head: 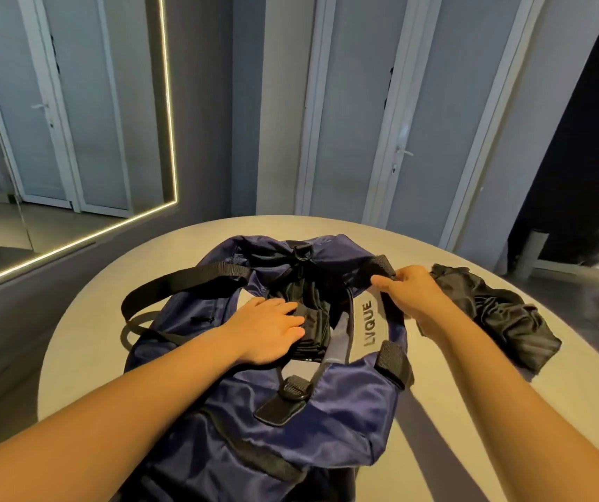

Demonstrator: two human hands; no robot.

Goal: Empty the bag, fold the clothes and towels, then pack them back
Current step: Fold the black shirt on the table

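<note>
The left hand (269, 329) lies flat at the centre of the frame, fingers straight and slightly spread, pressing on a stack of folded black clothes (317, 317) that sits in the open mouth of the bag (327, 403). The right hand (410, 288), right of centre, curls its fingers and thumb round a black strap (377, 268) at the bag's right edge and holds it up and outward.

The bag is dark blue and lies across the middle and lower part of the frame on a round pale table (501, 403), its opening facing up. A grey patch (368, 324) reading LVQUE shows just beside the clothes, between the two hands. The other strap (189, 280) loops out over the bag's left side.

To the right of the right hand, a crumpled black garment (501, 313) lies on the table, apart from the bag.

In the upper left of the frame stands a mirror (55, 139) edged with a lit strip (169, 103). White doors (363, 121) fill the upper middle and right.
</note>
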